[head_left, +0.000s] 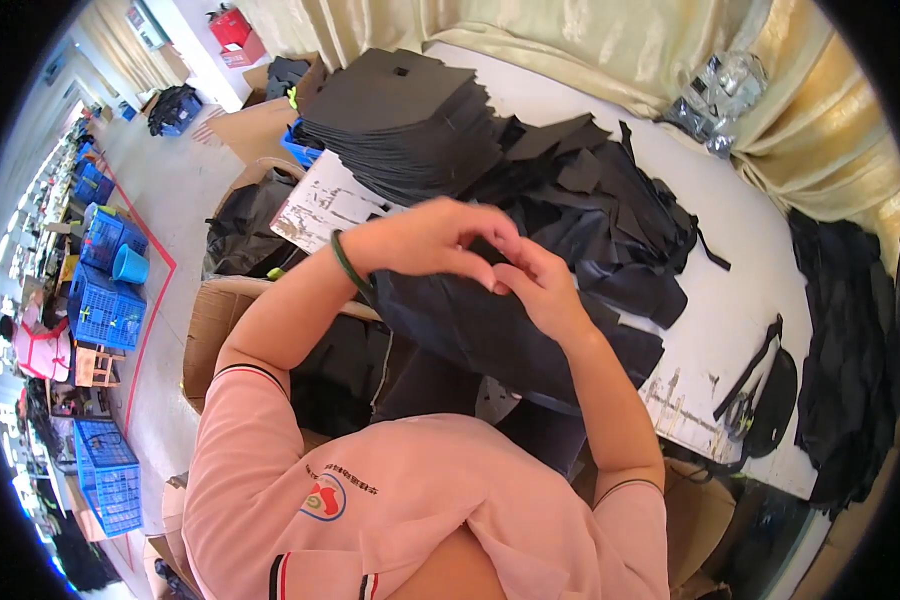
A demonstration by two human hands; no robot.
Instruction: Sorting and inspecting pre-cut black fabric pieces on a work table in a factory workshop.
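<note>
My left hand (432, 238), with a green bangle (352, 268) on its wrist, is bent over black fabric at the near table edge. Its fingers curl and its thumb points toward my right hand (545, 290). The fingertips of both hands come together, and those of my right hand look pinched. Whatever they hold, if anything, is hidden against the dark cloth. Below them a large sheet of black fabric (470, 325) hangs over the table edge toward my lap. Just beyond lies a loose heap of black fabric pieces (590, 200).
A tall stack of black flat panels (395, 110) stands on the white table (740, 290) at far left. Scissors (738, 412) and a black strap piece lie right. Black cloth (850, 350) hangs along the right edge. Cardboard boxes (220, 325) and blue crates (108, 310) stand left.
</note>
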